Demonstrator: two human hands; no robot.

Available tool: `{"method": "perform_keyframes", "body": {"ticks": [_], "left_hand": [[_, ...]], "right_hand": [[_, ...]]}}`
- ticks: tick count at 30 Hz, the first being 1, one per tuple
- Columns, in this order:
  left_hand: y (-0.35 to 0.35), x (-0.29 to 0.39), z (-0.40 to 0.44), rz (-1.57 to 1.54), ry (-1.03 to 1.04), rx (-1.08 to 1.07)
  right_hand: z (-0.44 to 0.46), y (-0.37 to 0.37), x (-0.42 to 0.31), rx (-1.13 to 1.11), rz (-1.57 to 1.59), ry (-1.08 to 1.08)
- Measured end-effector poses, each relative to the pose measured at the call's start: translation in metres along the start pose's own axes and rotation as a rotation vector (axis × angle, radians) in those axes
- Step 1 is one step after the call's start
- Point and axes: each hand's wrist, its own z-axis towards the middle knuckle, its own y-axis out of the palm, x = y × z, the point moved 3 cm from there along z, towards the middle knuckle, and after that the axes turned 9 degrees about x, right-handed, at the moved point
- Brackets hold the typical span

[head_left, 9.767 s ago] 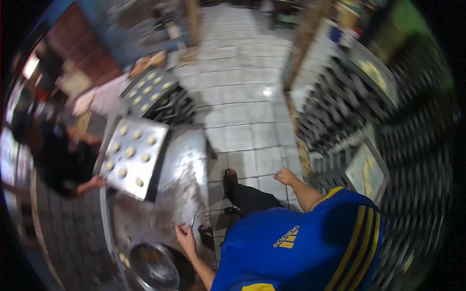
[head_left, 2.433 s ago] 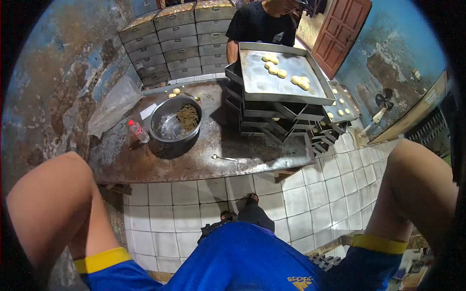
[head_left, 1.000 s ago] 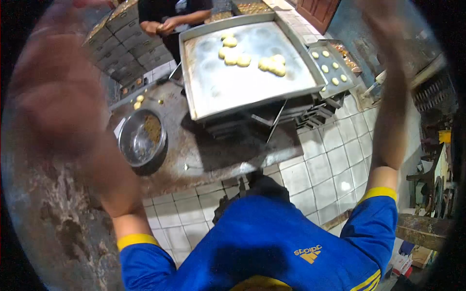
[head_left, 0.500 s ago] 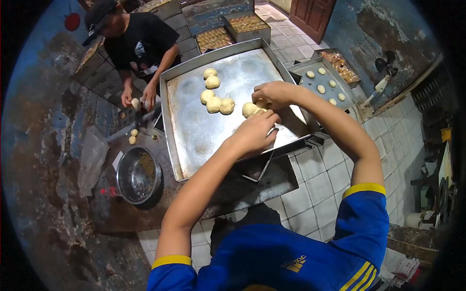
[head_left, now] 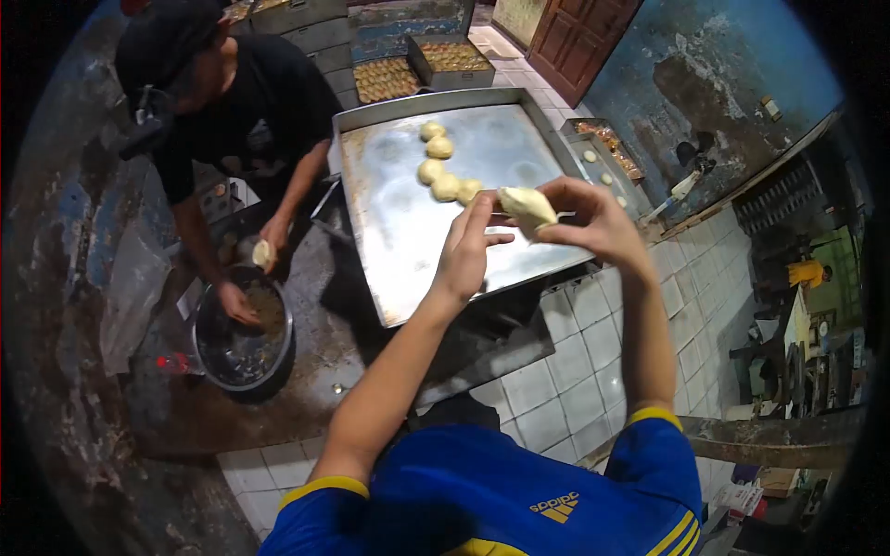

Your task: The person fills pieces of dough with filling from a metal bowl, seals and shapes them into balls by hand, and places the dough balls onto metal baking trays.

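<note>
My right hand (head_left: 593, 221) pinches a pale piece of dough (head_left: 527, 209) above the near right part of a large metal tray (head_left: 399, 259). Beside it my left hand (head_left: 468, 252) is raised with its fingers apart, thumb and fingertips close to the dough; nothing is held in it. Several round dough balls (head_left: 439, 147) lie in a curved row on the tray, beyond my hands. Part of the row's near end is close behind my left fingertips.
Across the table (head_left: 315, 320), a co-worker (head_left: 269, 111) holds dough (head_left: 263, 252) in one hand, the other in a metal bowl (head_left: 243, 324). A bottle (head_left: 176, 363) stands left of it. Trays of filled pieces (head_left: 387, 80) stand behind. Tiled floor (head_left: 575, 371) lies right.
My hands have lifted from the tray, the right one now with dough. The group of balls under them is gone from the tray. The co-worker's hand has moved into the bowl.
</note>
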Motion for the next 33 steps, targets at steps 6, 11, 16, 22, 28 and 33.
{"method": "perform_keyframes", "body": {"ticks": [6,11,16,22,28,33], "left_hand": [[-0.153,0.086,-0.065,0.149,0.340,0.439],[-0.254,0.134,-0.102,0.340,0.533,0.694],[-0.327,0.164,-0.135,0.264,0.505,0.629],[-0.429,0.142,-0.195,-0.063,0.293,0.617],[-0.479,0.074,-0.281,0.580,0.397,0.519],[-0.543,0.089,-0.319,0.850,0.023,0.692]], "right_hand": [[0.007,0.248,-0.015,0.231,-0.019,-0.153],[0.019,0.360,-0.050,-0.025,0.450,-0.080],[0.049,0.462,-0.047,0.446,0.345,-0.146],[0.047,0.516,-0.094,-0.403,0.187,0.095],[0.089,0.599,0.002,-0.676,-0.335,0.251],[0.122,0.688,0.223,-0.661,-0.710,-0.092]]}}
